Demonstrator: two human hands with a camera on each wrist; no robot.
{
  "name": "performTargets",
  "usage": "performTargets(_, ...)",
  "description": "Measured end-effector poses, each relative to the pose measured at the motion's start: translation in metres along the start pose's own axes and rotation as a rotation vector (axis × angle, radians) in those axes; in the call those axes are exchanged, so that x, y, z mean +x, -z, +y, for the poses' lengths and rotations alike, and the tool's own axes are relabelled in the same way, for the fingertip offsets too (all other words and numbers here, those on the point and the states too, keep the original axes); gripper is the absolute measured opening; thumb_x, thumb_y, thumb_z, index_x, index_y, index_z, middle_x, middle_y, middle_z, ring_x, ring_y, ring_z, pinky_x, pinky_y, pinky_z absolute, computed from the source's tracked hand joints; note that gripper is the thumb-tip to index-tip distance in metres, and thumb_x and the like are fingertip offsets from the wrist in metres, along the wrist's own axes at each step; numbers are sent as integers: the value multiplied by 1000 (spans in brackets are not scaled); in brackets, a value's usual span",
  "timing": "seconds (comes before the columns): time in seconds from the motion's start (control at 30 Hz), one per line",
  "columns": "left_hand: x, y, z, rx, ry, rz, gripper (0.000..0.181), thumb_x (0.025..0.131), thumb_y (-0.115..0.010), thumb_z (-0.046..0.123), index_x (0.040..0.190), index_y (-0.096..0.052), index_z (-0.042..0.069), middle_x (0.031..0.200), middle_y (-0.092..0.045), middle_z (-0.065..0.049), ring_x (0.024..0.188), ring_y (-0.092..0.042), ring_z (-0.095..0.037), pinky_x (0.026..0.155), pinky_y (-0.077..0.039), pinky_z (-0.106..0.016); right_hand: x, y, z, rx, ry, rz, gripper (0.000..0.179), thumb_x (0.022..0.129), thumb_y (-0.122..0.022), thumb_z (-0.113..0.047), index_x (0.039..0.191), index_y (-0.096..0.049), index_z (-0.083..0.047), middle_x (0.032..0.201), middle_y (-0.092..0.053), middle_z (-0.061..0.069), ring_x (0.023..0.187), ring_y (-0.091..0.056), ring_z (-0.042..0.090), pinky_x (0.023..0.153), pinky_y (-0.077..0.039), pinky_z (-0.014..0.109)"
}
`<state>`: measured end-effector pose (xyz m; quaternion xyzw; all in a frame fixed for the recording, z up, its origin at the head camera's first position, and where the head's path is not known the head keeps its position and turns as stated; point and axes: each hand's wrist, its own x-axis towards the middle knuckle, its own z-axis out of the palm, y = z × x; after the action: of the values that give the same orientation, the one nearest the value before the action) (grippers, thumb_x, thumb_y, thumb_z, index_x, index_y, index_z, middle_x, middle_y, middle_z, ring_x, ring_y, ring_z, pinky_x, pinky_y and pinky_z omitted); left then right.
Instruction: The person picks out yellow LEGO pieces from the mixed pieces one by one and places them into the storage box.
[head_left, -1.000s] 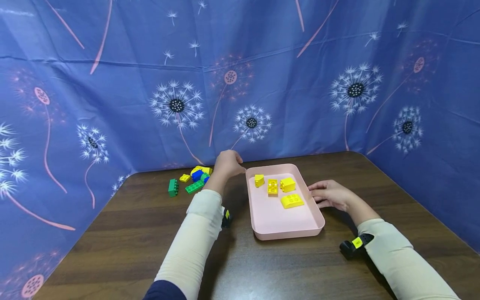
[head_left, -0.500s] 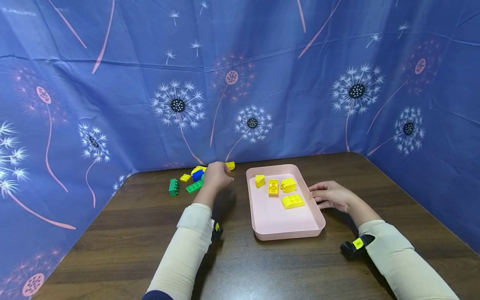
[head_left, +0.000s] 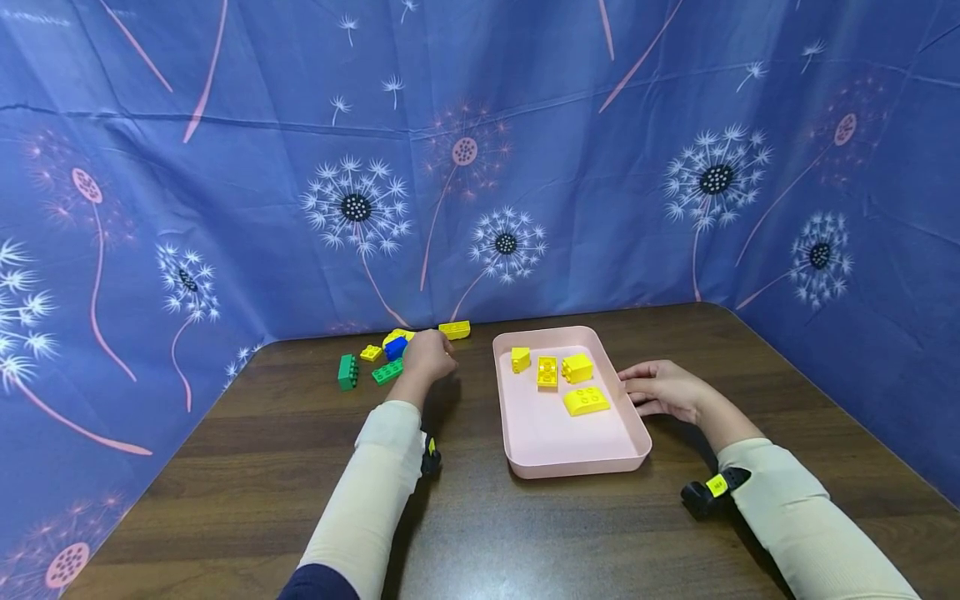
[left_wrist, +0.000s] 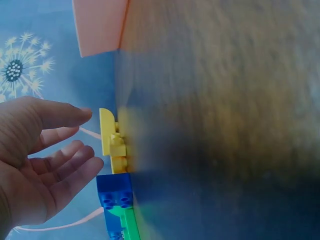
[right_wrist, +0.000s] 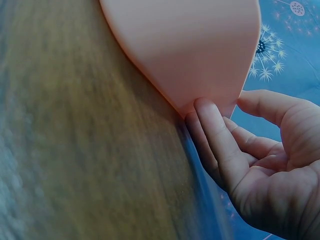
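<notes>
With the left grip (head_left: 429,357) empty and parted near the blue brick (head_left: 394,348), best pinch the yellow brick (head_left: 454,330) at the back of the desk (head_left: 487,533) by its sides, while the right grip (head_left: 666,392), fingers extended, steadies the pink tray (head_left: 543,450).

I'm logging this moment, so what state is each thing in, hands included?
Left hand: empty, beside loose bricks.
Right hand: touching the pink tray from outside.
Pink tray: upright, holding four yellow bricks.
Curved yellow brick: in the tray, studs up.
Leftmost green brick: on its side.
Green brick to its right: studs up.
Blue backdrop: hanging, creased.
</notes>
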<state>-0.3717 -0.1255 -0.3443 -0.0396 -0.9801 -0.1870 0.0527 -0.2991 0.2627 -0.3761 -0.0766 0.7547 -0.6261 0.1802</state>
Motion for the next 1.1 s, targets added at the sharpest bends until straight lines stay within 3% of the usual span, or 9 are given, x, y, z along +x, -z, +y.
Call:
performTargets(0.17,7,-4,0,66,-1,-11,27,72,-79,12,99,-74,10,97,-70,-4,84,-62,-23,74,-54,-39,0,1,0,7,-2,1,54,96,-59,-10,135,-37,19,108,-67,12,91,-69,20,81,-55,43)
performTargets(0.33,14,-9,1,180,-7,-11,27,71,-79,12,96,-71,8,99,-67,-9,82,-61,-25,71,-55,-43,1,2,2,14,-2,0,53,96,-59,-9,135,-37,19,107,-68,12,91,-69,20,81,-55,43)
performTargets(0.43,17,-10,2,253,-17,-34,33,72,-79,11,103,-70,6,105,-64,-12,84,-60,-27,73,-55,-47,1,2,2,16,-1,1,53,96,-59,-9,135,-37,19,107,-68,12,91,-69,20,80,-56,43)
performTargets(0.6,23,-10,3,346,-61,-104,40,74,-79,8,112,-68,8,113,-60,-14,89,-58,-27,80,-54,-47,1,2,3,25,0,1,53,96,-58,-8,135,-37,20,106,-68,11,90,-69,19,80,-56,42)
performTargets(0.83,29,-12,6,435,-173,-160,37,77,-77,8,113,-67,7,113,-61,-15,98,-57,-29,88,-52,-44,0,2,2,26,0,-4,53,96,-58,-8,135,-36,20,106,-68,11,91,-69,19,80,-56,42)
performTargets(1.1,32,-15,8,499,-188,-210,36,79,-76,7,114,-67,4,115,-63,-15,101,-57,-31,94,-48,-45,1,1,2,12,-7,-3,54,97,-59,-11,136,-37,18,110,-67,12,93,-68,20,82,-55,42)
